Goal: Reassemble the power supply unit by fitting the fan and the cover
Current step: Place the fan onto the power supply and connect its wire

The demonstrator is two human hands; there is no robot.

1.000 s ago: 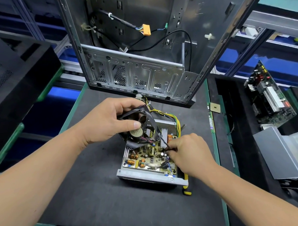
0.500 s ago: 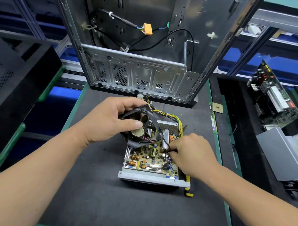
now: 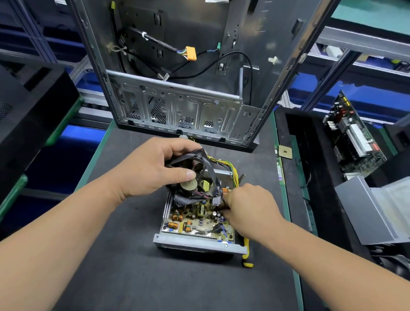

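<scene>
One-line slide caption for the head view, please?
Left hand holds fan over open power supply; right hand works at its board.

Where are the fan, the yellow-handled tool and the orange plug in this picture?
fan (image 3: 188, 185): head view, on its round hub label.
yellow-handled tool (image 3: 246, 254): head view, on the handle beside the unit's front corner.
orange plug (image 3: 191, 53): head view, on the plug body inside the case.

Right hand (image 3: 250, 212) covers the right part of the power supply unit (image 3: 197, 225); its fingertips are curled under, contact unclear. Screwdriver (image 3: 246, 254) mostly hidden behind the casing (only yellow handle shows). Computer case (image 3: 185, 86) top cut off by the frame edge.
</scene>
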